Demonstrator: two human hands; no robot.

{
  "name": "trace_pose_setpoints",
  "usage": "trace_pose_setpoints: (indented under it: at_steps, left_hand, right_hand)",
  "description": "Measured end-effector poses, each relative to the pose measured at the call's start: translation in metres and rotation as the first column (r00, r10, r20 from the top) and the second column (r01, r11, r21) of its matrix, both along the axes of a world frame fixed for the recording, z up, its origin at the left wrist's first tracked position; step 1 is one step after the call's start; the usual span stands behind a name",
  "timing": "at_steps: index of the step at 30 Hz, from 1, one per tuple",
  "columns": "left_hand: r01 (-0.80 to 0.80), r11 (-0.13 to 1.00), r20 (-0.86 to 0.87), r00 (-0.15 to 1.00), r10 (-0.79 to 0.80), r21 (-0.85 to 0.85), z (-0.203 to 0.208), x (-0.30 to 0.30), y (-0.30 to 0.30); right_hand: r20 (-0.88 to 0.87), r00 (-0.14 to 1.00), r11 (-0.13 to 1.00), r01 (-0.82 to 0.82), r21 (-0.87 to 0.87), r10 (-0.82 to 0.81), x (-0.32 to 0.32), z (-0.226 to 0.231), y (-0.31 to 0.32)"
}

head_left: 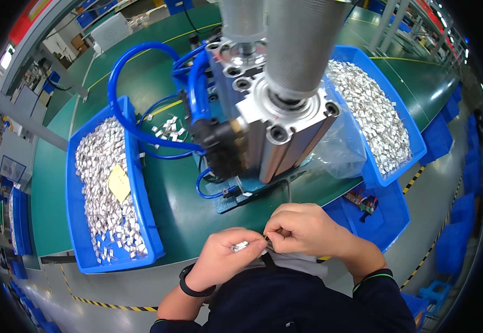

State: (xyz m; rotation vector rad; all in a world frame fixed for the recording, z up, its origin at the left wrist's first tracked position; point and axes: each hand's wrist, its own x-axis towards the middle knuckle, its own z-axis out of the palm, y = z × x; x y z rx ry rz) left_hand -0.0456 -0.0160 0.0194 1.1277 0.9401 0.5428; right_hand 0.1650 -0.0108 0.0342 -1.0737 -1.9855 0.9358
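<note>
Close to my body, past the table's front edge, both hands meet. My left hand [225, 256] is closed around several small whitish, silvery block-shaped parts [240, 246], its thumb and forefinger pinched at the right end. My right hand [302, 228] pinches at the same spot, its fingertips almost touching the left ones. A thin yellowish lead or wire [265, 235] shows between the fingertips; its far end is hidden. A dark band sits on my left wrist. In front of my hands stands a press with metal pneumatic cylinders [280, 122] and thick blue hoses [114, 91].
Left on the green table [186, 236] stands a blue bin [151, 238] of small white parts with a yellow note [119, 183]. Another full blue bin [416, 147] is at right, beside clear plastic [338, 152]. Loose parts [169, 130] lie behind the hoses. A lower blue bin [388, 222] holds odds and ends.
</note>
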Motion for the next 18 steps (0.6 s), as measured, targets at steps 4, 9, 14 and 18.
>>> trace_pose_setpoints:
  at_steps: [4, 9, 14, 18]
  left_hand:
    - [-0.107, 0.994, 0.115, 0.988, 0.104, 0.025, -0.002, -0.020, -0.015]
    - [-0.304, 0.933, 0.198, 0.919, 0.341, -0.195, -0.001, -0.039, -0.028]
    - [-0.464, 0.854, 0.224, 0.830, 0.512, -0.234, 0.000, -0.058, -0.045]
    - [-0.546, 0.756, 0.260, 0.719, 0.644, -0.361, -0.008, -0.071, -0.062]
  right_hand:
    - [-0.094, 0.954, 0.958, 0.283, -0.046, -0.286, -0.012, -0.001, -0.003]
    - [-0.263, 0.965, 0.940, -0.081, -0.330, -0.009, -0.051, -0.026, -0.023]
    - [-0.297, 0.952, 0.900, -0.196, -0.388, 0.079, -0.079, -0.025, -0.020]
    - [-0.426, 0.883, 0.777, -0.126, -0.616, -0.195, -0.118, 0.003, 0.013]
